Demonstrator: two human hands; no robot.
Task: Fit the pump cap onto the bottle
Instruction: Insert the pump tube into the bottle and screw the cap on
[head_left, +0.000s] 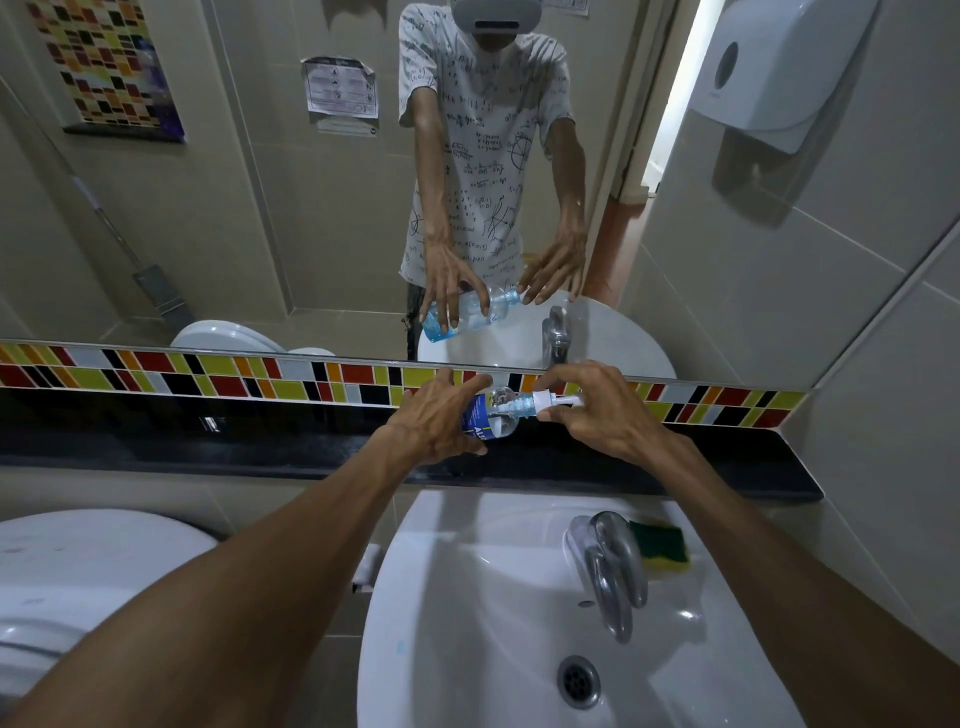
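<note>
Cap (545, 402) sits at the neck of the tilted bottle (488, 415), held above the ledge (260, 447); our left hand (441, 421) grips the bottle, right hand (597, 410) pinches the cap. Tightening likely remains.

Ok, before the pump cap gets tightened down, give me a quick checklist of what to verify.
1. Left hand grips bottle: ok.
2. Right hand fingers on pump cap: ok.
3. Cap at the bottle neck, in line with it: ok.
4. Threads seated square: cannot tell.
5. Bottle upright: not ok, tilted, neck toward the right hand.
6. Held over black ledge, sink nearer the person: ok.
</note>
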